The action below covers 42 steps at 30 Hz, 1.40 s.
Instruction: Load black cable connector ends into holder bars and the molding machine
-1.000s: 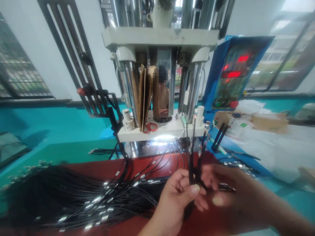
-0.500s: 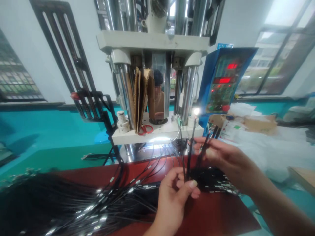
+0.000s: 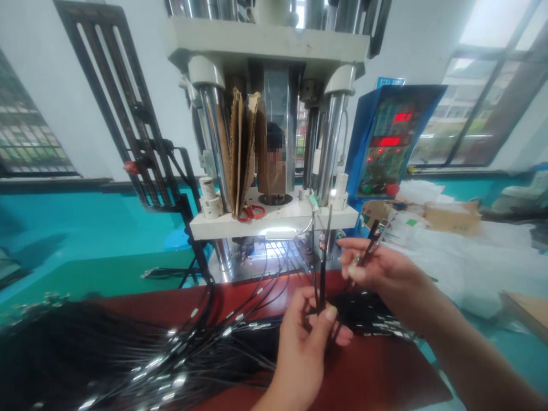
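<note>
My left hand (image 3: 303,348) is closed, thumb against fingers, around black cables (image 3: 322,279) that stand up from it; one has a bright metal tip. To its right, my right hand (image 3: 381,265) pinches several dark cable ends (image 3: 373,231) with small metal fittings, tilted up to the right. Part of what lies between its fingers is hidden. Behind my hands stands a press (image 3: 269,43), its lower white plate (image 3: 222,226) above a lit work area from which thin cables (image 3: 268,265) run toward me.
A big pile of black cables with silvery fittings (image 3: 141,348) covers the left of the red table (image 3: 363,371). More cables (image 3: 368,314) lie behind my hands. Red-handled scissors (image 3: 252,213) and cardboard (image 3: 244,148) rest on the press plate. A blue control box (image 3: 385,137) stands right.
The press plates have risen, carrying the cardboard and scissors upward. The cables in my left hand shifted slightly left; the cable ends in my right hand now lean further right.
</note>
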{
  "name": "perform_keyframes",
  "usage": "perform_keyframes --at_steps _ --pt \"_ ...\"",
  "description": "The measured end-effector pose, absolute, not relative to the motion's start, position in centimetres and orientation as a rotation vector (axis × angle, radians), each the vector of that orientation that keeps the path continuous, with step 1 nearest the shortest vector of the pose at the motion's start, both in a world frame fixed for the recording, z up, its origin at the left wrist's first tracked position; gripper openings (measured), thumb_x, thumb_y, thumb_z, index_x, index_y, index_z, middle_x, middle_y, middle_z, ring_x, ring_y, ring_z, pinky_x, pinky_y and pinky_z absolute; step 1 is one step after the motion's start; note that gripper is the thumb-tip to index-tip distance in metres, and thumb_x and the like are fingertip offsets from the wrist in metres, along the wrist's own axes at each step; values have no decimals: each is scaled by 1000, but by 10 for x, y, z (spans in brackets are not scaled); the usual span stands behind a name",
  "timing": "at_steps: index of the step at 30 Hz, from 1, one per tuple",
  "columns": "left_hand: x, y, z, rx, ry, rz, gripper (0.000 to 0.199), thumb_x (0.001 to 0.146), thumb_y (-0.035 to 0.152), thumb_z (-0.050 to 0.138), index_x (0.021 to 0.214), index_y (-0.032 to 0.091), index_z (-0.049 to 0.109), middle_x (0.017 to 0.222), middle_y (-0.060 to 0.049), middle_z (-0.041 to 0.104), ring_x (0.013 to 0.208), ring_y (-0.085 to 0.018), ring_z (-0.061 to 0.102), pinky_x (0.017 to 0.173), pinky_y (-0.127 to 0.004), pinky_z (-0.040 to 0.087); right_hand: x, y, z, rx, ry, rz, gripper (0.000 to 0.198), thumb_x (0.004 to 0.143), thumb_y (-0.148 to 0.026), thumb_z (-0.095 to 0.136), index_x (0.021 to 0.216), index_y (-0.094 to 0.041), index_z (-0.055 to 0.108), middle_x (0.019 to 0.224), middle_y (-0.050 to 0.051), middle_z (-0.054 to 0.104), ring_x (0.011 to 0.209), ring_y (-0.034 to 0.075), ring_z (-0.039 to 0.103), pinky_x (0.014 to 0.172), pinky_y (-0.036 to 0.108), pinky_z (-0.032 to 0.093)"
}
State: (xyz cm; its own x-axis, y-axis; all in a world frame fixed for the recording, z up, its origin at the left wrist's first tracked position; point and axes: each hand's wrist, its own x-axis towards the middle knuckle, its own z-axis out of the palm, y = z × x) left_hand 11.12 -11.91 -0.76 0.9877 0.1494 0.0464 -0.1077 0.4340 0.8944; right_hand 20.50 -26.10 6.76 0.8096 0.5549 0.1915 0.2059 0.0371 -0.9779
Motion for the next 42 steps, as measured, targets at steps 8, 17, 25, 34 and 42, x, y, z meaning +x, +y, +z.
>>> perform_keyframes --at_steps 8,17,25,34,42 --pt "114 -111 -9 1296 55 286 23 78 30 70 94 18 57 83 1 57 80 -10 52 76 -21 42 195 -245 51 -1766 -694 200 29 96 -44 46 88 -19 60 77 0 58 74 14 53 69 26 43" --pt "115 -111 -9 1330 40 262 22 78 29 70 87 17 53 73 5 47 67 -7 43 65 -20 37 193 -229 33 -1649 -559 153 24 82 -41 68 78 -19 59 61 -3 53 54 10 44 50 23 33" --pt "116 -112 -13 1188 27 235 21 83 32 65 87 17 51 69 4 52 65 -8 53 67 -21 40 197 -233 22 -1542 -516 201 25 87 -39 65 75 -19 56 55 -5 49 50 8 41 50 23 32" --pt "120 -106 -10 1092 -26 184 23 77 25 72 86 15 52 68 4 55 61 -7 56 65 -20 41 194 -235 24 -1292 -554 146 28 89 -37 63 113 -23 60 66 -4 48 57 9 42 53 23 33" --pt "118 -106 -12 1151 -9 163 24 73 23 74 89 16 57 66 4 57 60 -10 59 63 -21 44 192 -227 35 -1242 -438 124 22 82 -36 71 94 -20 64 61 -5 47 51 6 40 47 20 30"
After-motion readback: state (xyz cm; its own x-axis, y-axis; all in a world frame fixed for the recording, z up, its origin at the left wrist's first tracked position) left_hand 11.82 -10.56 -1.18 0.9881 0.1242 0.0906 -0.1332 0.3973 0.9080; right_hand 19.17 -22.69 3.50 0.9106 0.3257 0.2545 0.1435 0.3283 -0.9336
